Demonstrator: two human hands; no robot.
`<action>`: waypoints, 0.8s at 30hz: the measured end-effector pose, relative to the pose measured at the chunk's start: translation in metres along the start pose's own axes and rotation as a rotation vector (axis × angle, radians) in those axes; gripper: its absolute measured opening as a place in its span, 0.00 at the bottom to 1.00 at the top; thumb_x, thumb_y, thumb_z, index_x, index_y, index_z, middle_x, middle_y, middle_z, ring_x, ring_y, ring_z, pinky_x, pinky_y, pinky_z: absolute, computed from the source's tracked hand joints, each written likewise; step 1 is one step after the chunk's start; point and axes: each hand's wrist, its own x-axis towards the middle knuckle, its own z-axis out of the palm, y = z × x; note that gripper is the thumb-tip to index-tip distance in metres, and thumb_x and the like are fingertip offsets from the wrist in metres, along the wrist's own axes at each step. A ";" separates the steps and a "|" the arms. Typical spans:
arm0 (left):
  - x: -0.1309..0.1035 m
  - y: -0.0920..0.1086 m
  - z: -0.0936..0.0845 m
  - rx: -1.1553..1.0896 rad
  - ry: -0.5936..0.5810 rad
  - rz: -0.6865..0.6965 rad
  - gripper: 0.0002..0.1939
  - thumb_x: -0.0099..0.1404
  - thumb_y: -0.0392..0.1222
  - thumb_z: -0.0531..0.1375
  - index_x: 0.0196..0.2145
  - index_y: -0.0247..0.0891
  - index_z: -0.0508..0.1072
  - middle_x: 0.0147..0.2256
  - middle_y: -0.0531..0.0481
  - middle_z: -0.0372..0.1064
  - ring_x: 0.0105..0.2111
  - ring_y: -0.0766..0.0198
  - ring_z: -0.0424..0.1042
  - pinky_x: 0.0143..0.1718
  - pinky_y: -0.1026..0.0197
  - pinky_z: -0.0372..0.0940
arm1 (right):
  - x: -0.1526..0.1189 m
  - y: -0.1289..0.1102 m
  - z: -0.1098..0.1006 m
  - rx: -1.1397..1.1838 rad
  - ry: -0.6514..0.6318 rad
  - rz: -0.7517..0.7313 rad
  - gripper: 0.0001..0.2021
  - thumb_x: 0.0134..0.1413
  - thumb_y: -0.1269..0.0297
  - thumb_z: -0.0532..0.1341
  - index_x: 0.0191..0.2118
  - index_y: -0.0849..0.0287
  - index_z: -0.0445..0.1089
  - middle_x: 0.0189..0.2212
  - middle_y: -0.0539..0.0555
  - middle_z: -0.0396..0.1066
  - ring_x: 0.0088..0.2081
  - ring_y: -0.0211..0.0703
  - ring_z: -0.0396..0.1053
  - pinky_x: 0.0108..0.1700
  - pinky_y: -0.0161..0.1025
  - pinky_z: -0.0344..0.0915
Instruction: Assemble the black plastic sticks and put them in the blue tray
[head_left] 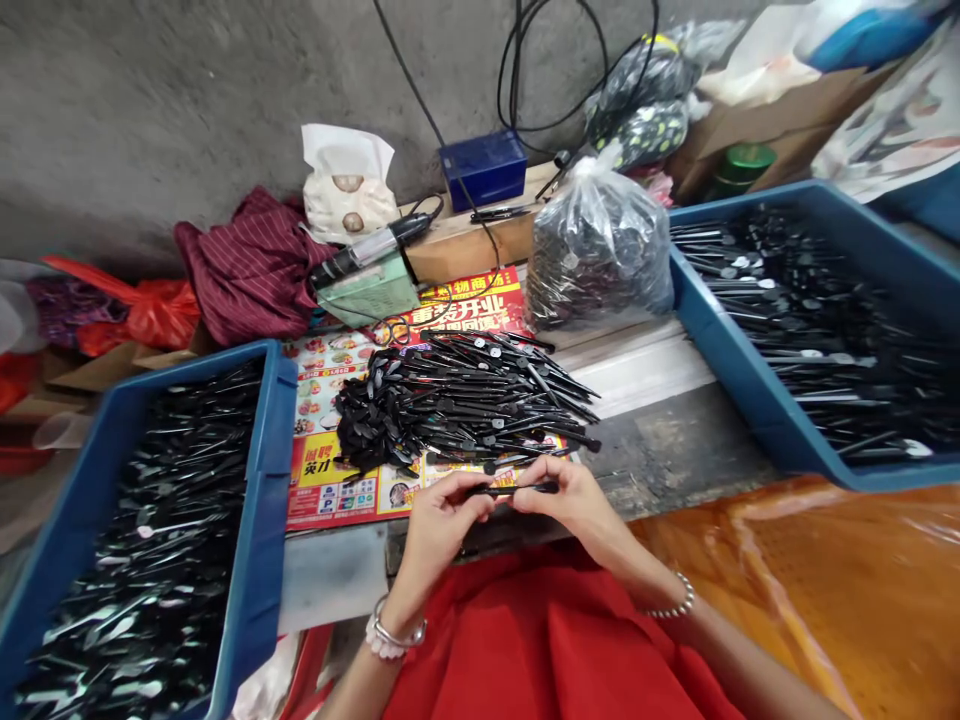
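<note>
A thin black stick-like piece (504, 490) lies level between my two hands, near the table's front edge. The fingers of my left hand (448, 515) pinch its left end. My right hand (562, 497) closes on its right end with thumb and fingers. Just beyond my hands, a heap of similar black pieces (472, 395) is spread over a red and yellow printed flyer (322, 480). Some pieces in the heap carry small pale round spots.
Blue trays of black pieces stand at the left (270, 480) and right (750, 400). Behind the heap are a filled clear bag (600, 245), a green box (375, 292), a dark blue box (486, 170), a tissue pack (349, 185) and loose cables.
</note>
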 end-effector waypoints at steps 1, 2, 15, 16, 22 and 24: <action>0.000 0.000 -0.001 0.016 -0.009 -0.008 0.09 0.52 0.35 0.64 0.34 0.35 0.78 0.23 0.52 0.73 0.21 0.68 0.68 0.26 0.67 0.66 | 0.000 -0.001 -0.001 -0.100 -0.004 -0.068 0.09 0.44 0.60 0.70 0.31 0.59 0.74 0.32 0.52 0.76 0.35 0.43 0.71 0.40 0.40 0.67; 0.000 0.001 -0.001 0.026 -0.020 -0.018 0.09 0.52 0.35 0.64 0.34 0.35 0.78 0.23 0.52 0.73 0.21 0.68 0.69 0.25 0.67 0.66 | 0.000 -0.001 -0.002 -0.209 -0.010 -0.135 0.07 0.47 0.61 0.68 0.33 0.57 0.76 0.34 0.53 0.77 0.37 0.45 0.72 0.42 0.41 0.67; 0.017 0.017 -0.013 0.261 -0.215 0.057 0.10 0.60 0.39 0.60 0.38 0.36 0.80 0.24 0.50 0.73 0.20 0.69 0.66 0.22 0.69 0.61 | 0.005 -0.008 -0.007 -0.582 -0.180 -0.282 0.17 0.59 0.62 0.56 0.22 0.58 0.72 0.22 0.50 0.71 0.25 0.40 0.64 0.31 0.37 0.57; 0.017 0.017 -0.014 0.271 -0.243 0.056 0.11 0.60 0.40 0.60 0.38 0.36 0.80 0.25 0.50 0.74 0.21 0.69 0.67 0.23 0.69 0.62 | 0.005 -0.008 -0.007 -0.584 -0.204 -0.276 0.17 0.59 0.62 0.55 0.21 0.58 0.71 0.21 0.49 0.70 0.25 0.39 0.63 0.30 0.36 0.55; 0.016 0.013 -0.014 0.198 -0.348 -0.035 0.11 0.60 0.40 0.61 0.38 0.35 0.80 0.25 0.48 0.75 0.21 0.67 0.70 0.24 0.67 0.67 | 0.008 0.001 -0.010 -0.450 -0.292 -0.162 0.17 0.61 0.56 0.55 0.31 0.60 0.76 0.29 0.52 0.74 0.32 0.43 0.67 0.36 0.37 0.58; 0.016 0.011 -0.016 0.163 -0.347 -0.055 0.12 0.58 0.40 0.63 0.39 0.34 0.80 0.26 0.48 0.75 0.21 0.67 0.70 0.24 0.66 0.67 | 0.010 0.005 -0.011 -0.350 -0.299 -0.116 0.19 0.59 0.50 0.56 0.30 0.60 0.76 0.27 0.52 0.73 0.30 0.42 0.65 0.35 0.37 0.57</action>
